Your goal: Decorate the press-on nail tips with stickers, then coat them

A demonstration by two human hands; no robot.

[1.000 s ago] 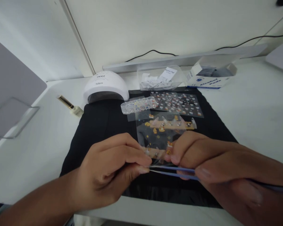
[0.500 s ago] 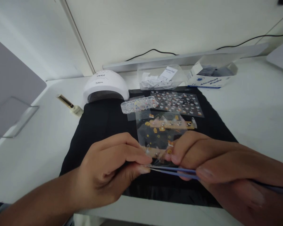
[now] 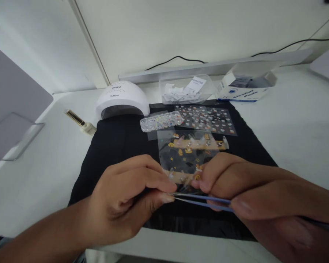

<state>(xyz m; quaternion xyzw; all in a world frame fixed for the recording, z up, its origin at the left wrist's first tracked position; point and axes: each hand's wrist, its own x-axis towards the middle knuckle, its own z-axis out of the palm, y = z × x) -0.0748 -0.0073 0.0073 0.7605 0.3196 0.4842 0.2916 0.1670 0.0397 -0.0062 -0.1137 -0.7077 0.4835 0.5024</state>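
Blue tweezers (image 3: 208,201) lie between the fingers of my right hand (image 3: 252,193), their thin tips pointing left. Those tips meet the pinched thumb and forefinger of my left hand (image 3: 134,193). A clear sticker sheet (image 3: 178,157) with orange and yellow figures spreads out above both hands, and its lower right edge is at my right fingertips. Whether my left fingertips pinch the sheet's edge or something tiny is hidden. Strips with nail tips (image 3: 200,144) show through the sheet.
On the black cloth (image 3: 112,146) are a clear rhinestone case (image 3: 161,121) and another sticker sheet (image 3: 208,119). Behind stand a white lamp (image 3: 122,96), a tub of packets (image 3: 185,91) and an alcohol pads box (image 3: 244,87). A polish bottle (image 3: 87,128) lies left.
The tweezers' arms have spread a little wider apart, and my right thumb has shifted slightly right. My left hand has barely moved.
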